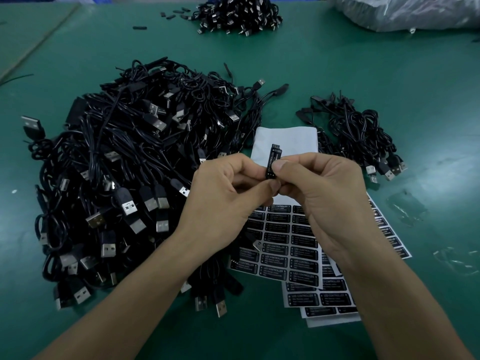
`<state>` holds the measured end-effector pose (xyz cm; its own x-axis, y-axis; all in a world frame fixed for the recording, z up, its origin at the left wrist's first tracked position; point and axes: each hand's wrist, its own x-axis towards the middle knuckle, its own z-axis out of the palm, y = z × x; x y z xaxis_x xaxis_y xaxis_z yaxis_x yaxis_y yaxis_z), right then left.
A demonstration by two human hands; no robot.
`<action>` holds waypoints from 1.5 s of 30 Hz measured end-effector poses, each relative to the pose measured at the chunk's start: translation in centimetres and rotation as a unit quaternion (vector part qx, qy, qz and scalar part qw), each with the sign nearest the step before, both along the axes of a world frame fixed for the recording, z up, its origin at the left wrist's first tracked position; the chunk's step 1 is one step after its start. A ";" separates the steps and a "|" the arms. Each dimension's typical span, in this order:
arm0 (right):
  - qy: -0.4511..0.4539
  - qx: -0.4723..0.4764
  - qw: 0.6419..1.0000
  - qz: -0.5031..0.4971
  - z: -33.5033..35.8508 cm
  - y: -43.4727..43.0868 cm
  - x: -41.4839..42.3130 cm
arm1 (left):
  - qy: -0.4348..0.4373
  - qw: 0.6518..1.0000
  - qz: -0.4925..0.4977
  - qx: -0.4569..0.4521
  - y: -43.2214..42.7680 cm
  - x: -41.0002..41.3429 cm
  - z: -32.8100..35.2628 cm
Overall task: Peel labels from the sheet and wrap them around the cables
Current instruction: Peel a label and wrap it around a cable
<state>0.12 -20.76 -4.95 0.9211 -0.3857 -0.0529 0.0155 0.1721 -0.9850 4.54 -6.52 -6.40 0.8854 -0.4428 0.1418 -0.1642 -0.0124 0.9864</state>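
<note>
Both hands meet at the middle of the view over the label sheets. My left hand [226, 196] and my right hand [322, 193] pinch a small black cable controller [272, 162] that stands upright between the fingertips, with a black "LED CONTROLLER" label on its face. Its cable hangs down behind my left hand. Under my hands lies a stack of white sheets with rows of black labels [288, 255]; the top part of the upper sheet [285, 139] is bare white backing.
A big heap of black USB cables [117, 178] fills the left of the green table [363, 74]. A smaller bundle of cables [361, 136] lies at the right, another pile [239, 14] at the far edge, and a clear plastic bag [405, 11] at the top right.
</note>
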 end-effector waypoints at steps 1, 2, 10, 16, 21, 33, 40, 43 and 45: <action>0.000 0.000 1.000 0.000 0.0 0.0 0.0 | -0.001 1.000 0.000 0.000 0.0 0.0 0.0; 0.001 0.000 1.000 -0.001 0.0 0.0 0.0 | -0.003 1.000 0.000 0.000 0.0 0.0 0.0; 0.003 -0.006 1.000 -0.005 -0.2 0.0 0.1 | -0.008 1.000 -0.003 -0.001 0.0 -0.1 0.0; -0.001 -0.001 1.000 -0.004 -0.2 -0.1 0.0 | -0.011 1.000 -0.005 0.003 0.0 -0.1 0.1; -0.003 -0.003 1.000 -0.003 -0.3 -0.2 0.1 | -0.007 1.000 -0.002 0.008 0.0 -0.1 0.0; -0.001 -0.001 1.000 -0.012 -0.2 0.1 0.1 | -0.008 1.000 0.007 0.009 -0.1 -0.1 -0.2; 0.000 0.006 1.000 -0.003 -0.2 0.0 0.1 | 0.000 1.000 0.011 0.013 -0.2 -0.2 -0.2; 0.002 0.002 1.000 -0.005 -0.3 0.0 0.1 | 0.000 1.000 0.008 0.016 -0.1 -0.2 -0.2; 0.004 -0.001 1.000 -0.006 -0.3 0.0 0.1 | 0.000 1.000 0.008 0.019 -0.1 -0.2 -0.2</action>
